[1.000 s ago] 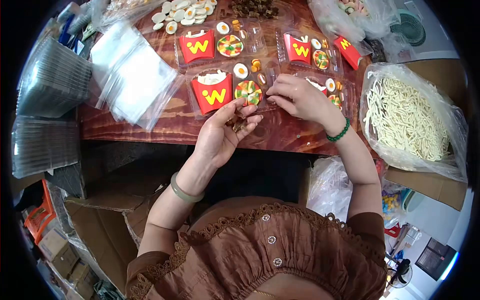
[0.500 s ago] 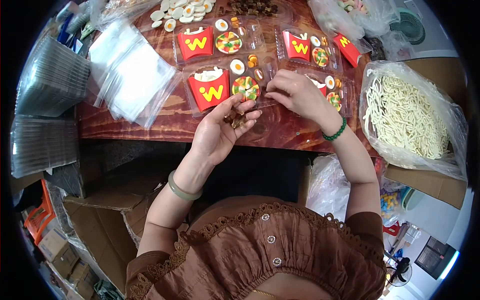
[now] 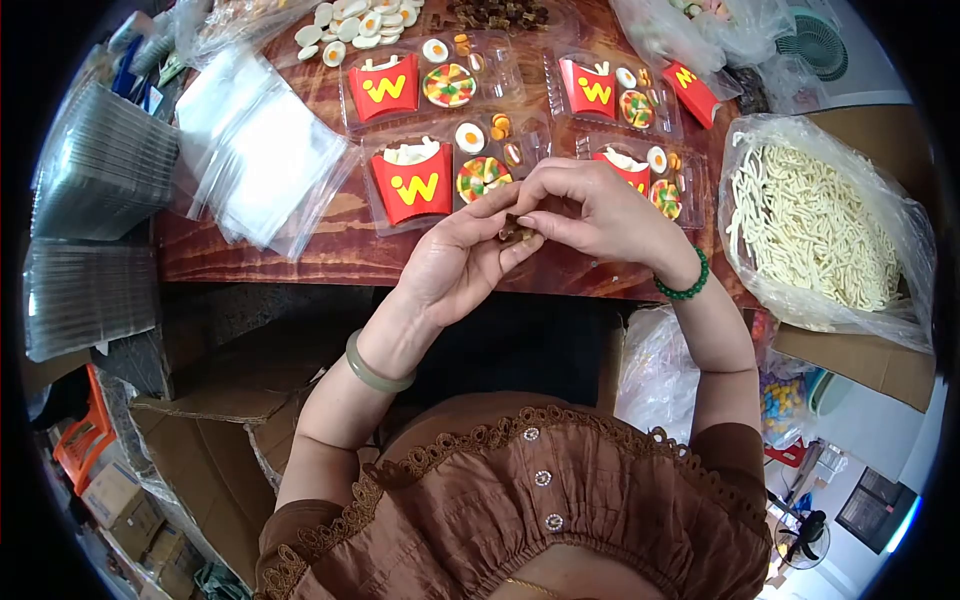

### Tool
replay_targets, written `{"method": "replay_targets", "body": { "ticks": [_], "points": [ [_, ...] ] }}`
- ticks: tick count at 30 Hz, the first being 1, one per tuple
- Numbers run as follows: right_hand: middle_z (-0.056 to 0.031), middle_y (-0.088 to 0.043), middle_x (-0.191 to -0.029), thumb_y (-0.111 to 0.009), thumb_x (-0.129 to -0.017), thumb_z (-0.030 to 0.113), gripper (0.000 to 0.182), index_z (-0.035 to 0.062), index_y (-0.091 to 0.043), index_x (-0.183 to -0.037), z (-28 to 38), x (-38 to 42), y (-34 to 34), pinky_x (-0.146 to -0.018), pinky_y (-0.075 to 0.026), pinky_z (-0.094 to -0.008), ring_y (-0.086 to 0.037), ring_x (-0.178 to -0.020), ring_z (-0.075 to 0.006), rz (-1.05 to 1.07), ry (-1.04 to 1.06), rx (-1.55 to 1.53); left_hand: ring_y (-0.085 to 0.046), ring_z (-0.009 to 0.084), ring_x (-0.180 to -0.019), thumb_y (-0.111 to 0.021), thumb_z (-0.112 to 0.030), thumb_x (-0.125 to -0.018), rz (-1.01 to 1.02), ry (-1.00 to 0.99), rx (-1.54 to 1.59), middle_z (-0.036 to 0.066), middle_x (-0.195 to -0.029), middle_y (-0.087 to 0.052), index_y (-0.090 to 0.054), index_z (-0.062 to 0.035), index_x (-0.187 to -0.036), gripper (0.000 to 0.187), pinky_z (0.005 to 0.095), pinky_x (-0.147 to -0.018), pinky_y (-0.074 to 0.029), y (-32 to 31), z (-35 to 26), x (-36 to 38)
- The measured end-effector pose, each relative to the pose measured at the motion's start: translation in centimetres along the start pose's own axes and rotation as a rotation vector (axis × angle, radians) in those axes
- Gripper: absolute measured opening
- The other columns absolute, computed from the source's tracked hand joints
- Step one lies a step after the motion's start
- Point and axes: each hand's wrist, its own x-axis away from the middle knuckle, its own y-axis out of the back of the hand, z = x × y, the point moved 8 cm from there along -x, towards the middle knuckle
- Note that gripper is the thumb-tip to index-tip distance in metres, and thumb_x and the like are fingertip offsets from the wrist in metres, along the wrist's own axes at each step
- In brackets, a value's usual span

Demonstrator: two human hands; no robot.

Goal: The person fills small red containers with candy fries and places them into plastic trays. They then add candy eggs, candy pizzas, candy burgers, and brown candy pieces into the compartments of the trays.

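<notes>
My left hand (image 3: 455, 265) is cupped palm-up at the table's front edge and holds several small brown candies (image 3: 515, 234). The fingertips of my right hand (image 3: 590, 210) pinch into that pile, touching the left fingers. Just beyond both hands lies a clear plastic tray (image 3: 455, 175) with a red fries box marked W, a pizza-shaped gummy, a fried-egg gummy and small orange pieces. Three similar trays lie behind and to the right, the nearest (image 3: 640, 165) partly hidden by my right hand.
A large bag of pale noodle-shaped candy (image 3: 815, 225) sits at the right. Clear bags (image 3: 255, 150) and stacks of empty plastic trays (image 3: 100, 165) are at the left. Loose egg gummies (image 3: 355, 25) and brown candies (image 3: 500, 12) lie at the back. Cardboard boxes stand below the table.
My right hand has drawn back from the tray toward me and now meets my left hand over the brown candies. The left hand rose slightly and shifted right.
</notes>
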Motion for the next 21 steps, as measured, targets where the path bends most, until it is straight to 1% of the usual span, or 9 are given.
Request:
{"method": "replay_targets", "body": {
  "ticks": [2,6,8,10,12,16,18,19,21],
  "points": [
    [-0.008,-0.063,-0.089,-0.065,-0.08,0.007,0.014,0.0017,-0.063,-0.093,-1.1,0.6,-0.1,-0.075,-0.048,-0.0292,-0.06,-0.086,-0.0193,0.011,-0.156,-0.138,-0.054,0.0205,-0.11,-0.039,-0.006,-0.095,-0.013,0.004,0.014,0.011,-0.121,-0.051,-0.041,0.0029,-0.129,0.035,0.0353,-0.099,-0.045,-0.2,0.1,0.0],
    [-0.009,-0.062,-0.09,-0.065,-0.08,0.006,0.016,0.0019,-0.062,-0.095,-0.5,1.3,1.2,-0.076,-0.048,-0.0312,-0.06,-0.088,-0.0209,-0.095,-0.107,-0.173,-0.055,0.0221,-0.109,-0.039,-0.002,-0.094,-0.032,0.033,0.092,0.013,-0.121,-0.051,-0.041,0.0041,-0.128,0.035,0.0356,-0.099,-0.046,0.0,0.2,-0.3],
    [-0.0095,-0.062,-0.092,-0.066,-0.079,0.006,0.019,0.0022,-0.062,-0.097,2.1,1.6,1.0,-0.075,-0.049,-0.0322,-0.061,-0.086,-0.0231,-0.047,0.198,0.009,-0.056,0.022,-0.108,-0.039,-0.002,-0.094,-0.04,0.057,0.086,0.013,-0.119,-0.051,-0.042,0.0042,-0.127,0.033,0.0353,-0.097,-0.048,-0.1,0.5,-0.5],
    [-0.0104,-0.062,-0.092,-0.067,-0.077,0.005,0.021,0.0025,-0.062,-0.098,2.3,1.8,0.9,-0.075,-0.05,-0.033,-0.061,-0.085,-0.0256,-0.057,0.207,0.041,-0.057,0.022,-0.107,-0.039,-0.003,-0.095,-0.045,0.082,0.075,0.013,-0.118,-0.052,-0.043,0.0043,-0.126,0.032,0.035,-0.096,-0.049,-0.2,0.9,-0.8],
    [-0.0114,-0.062,-0.091,-0.066,-0.076,0.004,0.02,0.0016,-0.061,-0.095,1.3,2.0,0.6,-0.074,-0.05,-0.0333,-0.061,-0.084,-0.0262,0.005,0.069,0.113,-0.057,0.0218,-0.105,-0.039,-0.003,-0.095,-0.046,0.106,0.006,0.012,-0.115,-0.054,-0.044,0.004,-0.124,0.03,0.0342,-0.092,-0.051,-0.3,1.3,-1.2],
    [-0.0117,-0.061,-0.09,-0.065,-0.074,0.003,0.017,0.0007,-0.06,-0.09,1.4,1.4,0.9,-0.072,-0.049,-0.0336,-0.061,-0.082,-0.0264,0.013,0.018,0.237,-0.058,0.0218,-0.104,-0.038,-0.002,-0.095,-0.053,0.102,-0.038,0.013,-0.114,-0.054,-0.043,0.0038,-0.124,0.03,0.0332,-0.09,-0.052,-0.8,0.9,-1.7],
    [-0.0121,-0.061,-0.088,-0.063,-0.072,0.003,0.017,0.0005,-0.058,-0.088,1.2,0.7,1.8,-0.07,-0.049,-0.0337,-0.061,-0.079,-0.027,-0.091,-0.012,0.192,-0.059,0.022,-0.101,-0.038,-0.002,-0.095,-0.112,0.051,-0.084,0.014,-0.114,-0.054,-0.043,0.0036,-0.124,0.03,0.033,-0.09,-0.052,0.0,-0.2,-2.0],
    [-0.009,-0.062,-0.086,-0.063,-0.075,0.003,0.016,0.0008,-0.058,-0.09,0.7,0.1,1.9,-0.068,-0.049,-0.0291,-0.062,-0.077,-0.0202,-0.076,-0.025,0.137,-0.059,0.022,-0.101,-0.038,-0.002,-0.095,-0.114,0.04,-0.085,0.014,-0.114,-0.054,-0.043,0.0036,-0.124,0.03,0.033,-0.09,-0.052,0.0,-0.6,-1.9],
    [-0.004,-0.062,-0.085,-0.063,-0.079,0.003,0.014,0.0006,-0.058,-0.092,-0.8,-1.3,2.9,-0.069,-0.049,-0.024,-0.06,-0.077,-0.0109,-0.177,-0.174,-0.148,-0.059,0.0253,-0.104,-0.037,-0.001,-0.095,-0.148,-0.029,-0.06,0.016,-0.116,-0.053,-0.044,0.0039,-0.122,0.029,0.0335,-0.09,-0.052,0.0,-1.9,-1.7]
  ]
}}
